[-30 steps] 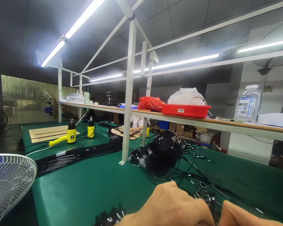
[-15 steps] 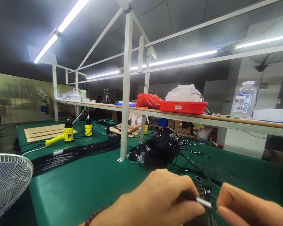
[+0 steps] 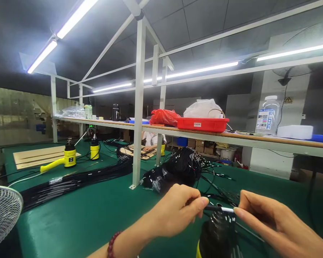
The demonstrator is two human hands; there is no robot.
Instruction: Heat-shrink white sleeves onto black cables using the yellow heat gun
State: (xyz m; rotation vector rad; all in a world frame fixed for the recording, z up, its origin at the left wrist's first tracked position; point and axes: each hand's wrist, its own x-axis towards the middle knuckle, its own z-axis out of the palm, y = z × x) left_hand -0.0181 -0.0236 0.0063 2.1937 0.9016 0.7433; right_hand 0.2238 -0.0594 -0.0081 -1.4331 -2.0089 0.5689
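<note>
My left hand (image 3: pixel 174 209) is closed in a pinch on a thin black cable (image 3: pixel 213 208). A short white sleeve (image 3: pixel 227 210) sits on the cable, and the thumb and fingers of my right hand (image 3: pixel 274 218) pinch its right end. The cable stretches level between the two hands, just above the upturned nozzle of a heat gun (image 3: pixel 214 233) with a dark body and a yellow edge. What lies inside my right fingers is hidden.
Bundled black cables (image 3: pixel 185 165) with white ends lie behind my hands on the green table (image 3: pixel 78 211). Two yellow heat guns (image 3: pixel 70 156) stand at the left. A white post (image 3: pixel 138 107) rises mid-table. A fan (image 3: pixel 2 215) is near left; another person (image 3: pixel 152 139) sits across.
My hands have drawn slightly apart, the left moving left, so more black cable shows between them. The view has shifted, and the heat gun beneath is now visible.
</note>
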